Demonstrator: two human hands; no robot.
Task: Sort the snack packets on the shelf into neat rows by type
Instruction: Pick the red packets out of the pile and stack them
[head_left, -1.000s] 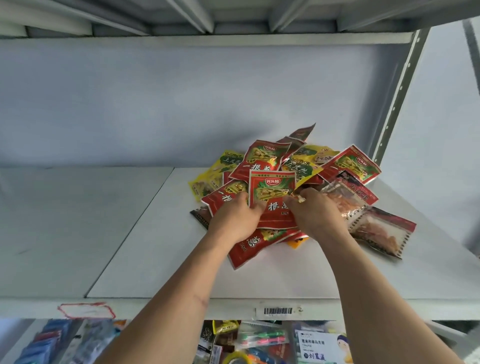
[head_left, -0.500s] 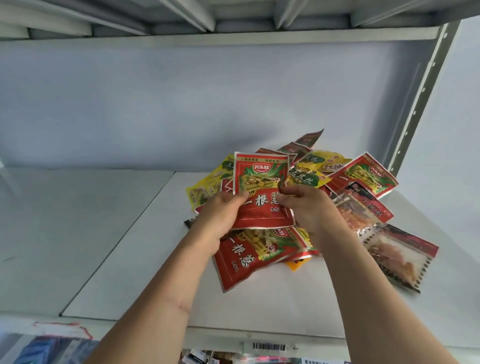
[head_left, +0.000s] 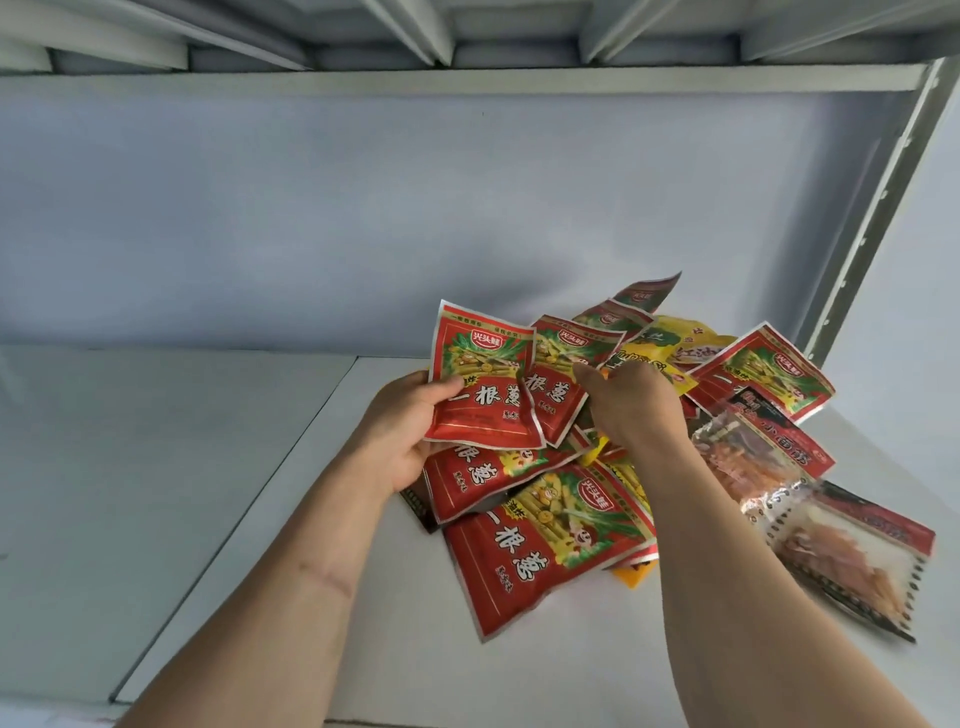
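Red foil packets dominate a loose pile on a white metal shelf, the heap sitting at about three o'clock from the middle of the view, near the shelf's back wall and a grey perforated upright. The left hand grips one red packet with green and yellow artwork, thumb on its front and fingers behind, holding it raised above the pile and facing the viewer. Just at its three o'clock side a second matching red packet overlaps behind it. The right hand is curled over that second packet's right edge with its back to the camera; whether the fingers actually clamp it cannot be told. Below the hands, at six o'clock, two more of the same red packets lie flat and skewed. Yellow packets sit at one o'clock in the heap. Clear-windowed packets with red headers and pale orange contents trail off toward four o'clock, touching the pile's edge.
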